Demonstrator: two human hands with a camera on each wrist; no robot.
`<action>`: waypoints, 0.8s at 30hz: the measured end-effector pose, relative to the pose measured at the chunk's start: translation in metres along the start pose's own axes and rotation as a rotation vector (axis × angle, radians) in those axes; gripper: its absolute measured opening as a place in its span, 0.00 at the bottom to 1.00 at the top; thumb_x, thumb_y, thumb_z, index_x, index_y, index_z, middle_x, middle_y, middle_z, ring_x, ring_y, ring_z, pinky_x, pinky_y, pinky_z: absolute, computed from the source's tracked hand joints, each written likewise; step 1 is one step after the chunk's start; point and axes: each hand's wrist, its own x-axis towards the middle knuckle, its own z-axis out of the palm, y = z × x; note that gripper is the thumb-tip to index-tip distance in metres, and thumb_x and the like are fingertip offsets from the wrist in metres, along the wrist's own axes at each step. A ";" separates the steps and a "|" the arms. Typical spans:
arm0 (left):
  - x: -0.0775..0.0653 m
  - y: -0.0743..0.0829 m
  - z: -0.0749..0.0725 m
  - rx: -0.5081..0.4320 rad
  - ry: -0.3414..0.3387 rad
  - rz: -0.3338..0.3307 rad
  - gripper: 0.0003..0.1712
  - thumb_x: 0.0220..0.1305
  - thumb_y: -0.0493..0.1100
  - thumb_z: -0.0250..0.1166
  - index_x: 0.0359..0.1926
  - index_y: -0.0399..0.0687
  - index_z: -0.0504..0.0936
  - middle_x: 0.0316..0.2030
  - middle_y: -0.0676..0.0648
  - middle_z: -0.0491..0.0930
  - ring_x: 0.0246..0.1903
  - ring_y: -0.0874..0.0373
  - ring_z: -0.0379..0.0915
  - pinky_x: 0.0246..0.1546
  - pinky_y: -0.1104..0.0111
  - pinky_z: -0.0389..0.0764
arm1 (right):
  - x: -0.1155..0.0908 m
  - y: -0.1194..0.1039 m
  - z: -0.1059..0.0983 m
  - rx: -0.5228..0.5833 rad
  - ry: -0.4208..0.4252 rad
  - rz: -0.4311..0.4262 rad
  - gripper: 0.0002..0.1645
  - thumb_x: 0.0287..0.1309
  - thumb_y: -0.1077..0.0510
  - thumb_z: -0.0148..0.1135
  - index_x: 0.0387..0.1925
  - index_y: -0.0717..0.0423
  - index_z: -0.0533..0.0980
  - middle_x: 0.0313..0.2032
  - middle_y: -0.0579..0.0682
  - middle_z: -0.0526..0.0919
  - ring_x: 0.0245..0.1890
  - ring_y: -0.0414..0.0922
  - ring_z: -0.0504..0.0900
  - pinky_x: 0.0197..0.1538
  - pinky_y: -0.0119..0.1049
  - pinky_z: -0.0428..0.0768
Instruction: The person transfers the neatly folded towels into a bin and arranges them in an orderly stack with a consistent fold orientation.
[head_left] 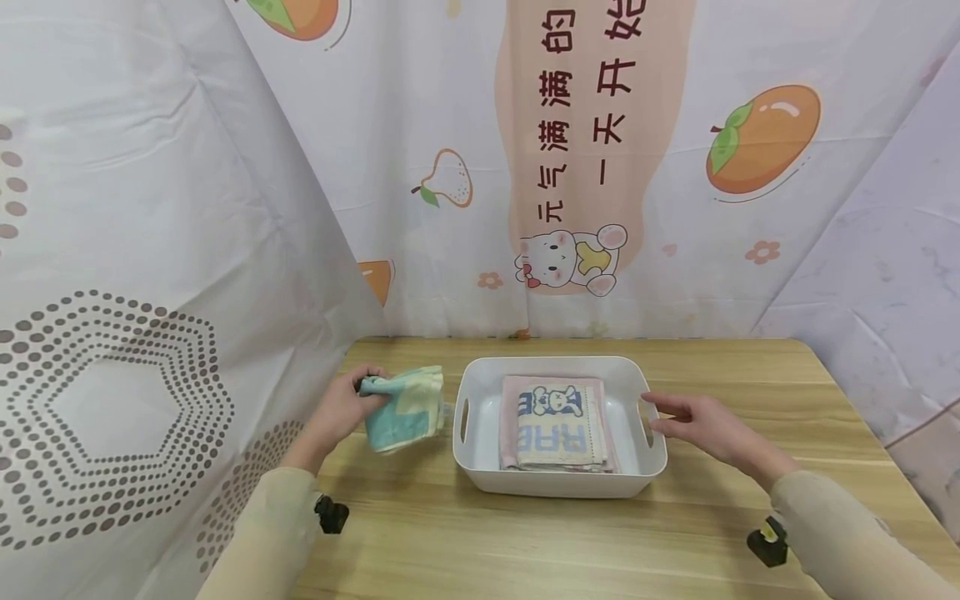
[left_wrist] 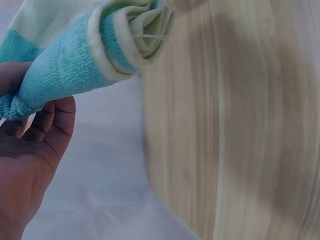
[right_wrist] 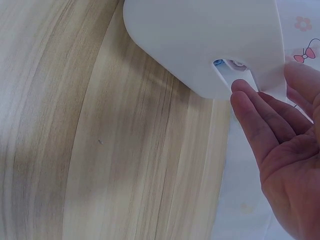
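Observation:
A folded teal and cream towel (head_left: 405, 408) hangs in my left hand (head_left: 341, 412), lifted over the table's left side. In the left wrist view, the thumb and fingers pinch one end of the towel (left_wrist: 70, 65), whose far end shows rolled layers. A white plastic basket (head_left: 555, 485) stands mid-table with a handle slot at each end. Inside it lie a pink folded towel (head_left: 510, 417) and, on top, a cream and blue one with a bear pattern (head_left: 558, 425). My right hand (head_left: 708, 425) is at the basket's right end, its extended fingers against the handle slot (right_wrist: 235, 75).
The wooden table (head_left: 480, 542) reaches back to a printed curtain (head_left: 450, 100) with fruit and characters. Another white curtain (head_left: 150, 208) with dotted hexagons hangs along the left edge. Dark wrist mounts (head_left: 330, 515) sit at both sleeves.

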 end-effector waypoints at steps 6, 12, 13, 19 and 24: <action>0.002 0.008 -0.002 -0.080 0.063 -0.010 0.17 0.56 0.49 0.68 0.45 0.51 0.77 0.45 0.47 0.73 0.42 0.51 0.68 0.41 0.61 0.73 | 0.001 0.002 0.000 -0.008 0.003 0.006 0.33 0.58 0.45 0.61 0.63 0.50 0.68 0.58 0.59 0.72 0.54 0.53 0.74 0.48 0.43 0.77; 0.002 0.019 -0.004 -0.180 0.091 -0.005 0.17 0.56 0.46 0.68 0.46 0.49 0.76 0.45 0.46 0.72 0.42 0.51 0.67 0.42 0.62 0.73 | 0.002 0.004 0.001 -0.010 0.005 0.027 0.33 0.58 0.45 0.61 0.63 0.48 0.68 0.58 0.58 0.72 0.55 0.52 0.74 0.49 0.43 0.77; 0.003 0.020 -0.004 -0.194 0.092 -0.004 0.17 0.56 0.46 0.68 0.46 0.49 0.76 0.45 0.46 0.72 0.42 0.51 0.66 0.42 0.62 0.73 | 0.002 0.004 0.002 -0.011 0.006 0.027 0.33 0.58 0.45 0.61 0.63 0.48 0.68 0.58 0.58 0.72 0.55 0.52 0.74 0.49 0.43 0.77; 0.005 0.026 -0.002 -0.250 0.102 0.003 0.20 0.54 0.51 0.69 0.45 0.49 0.75 0.46 0.47 0.70 0.41 0.51 0.65 0.41 0.61 0.72 | 0.002 0.005 0.001 -0.014 0.008 0.030 0.33 0.58 0.45 0.61 0.63 0.49 0.67 0.58 0.58 0.72 0.55 0.52 0.74 0.49 0.44 0.77; 0.006 0.034 0.000 -0.315 0.099 0.013 0.21 0.54 0.52 0.69 0.45 0.48 0.75 0.45 0.46 0.69 0.41 0.51 0.65 0.40 0.61 0.74 | 0.001 0.005 0.002 -0.008 0.005 0.033 0.33 0.58 0.45 0.61 0.63 0.48 0.67 0.58 0.58 0.72 0.55 0.52 0.73 0.49 0.44 0.76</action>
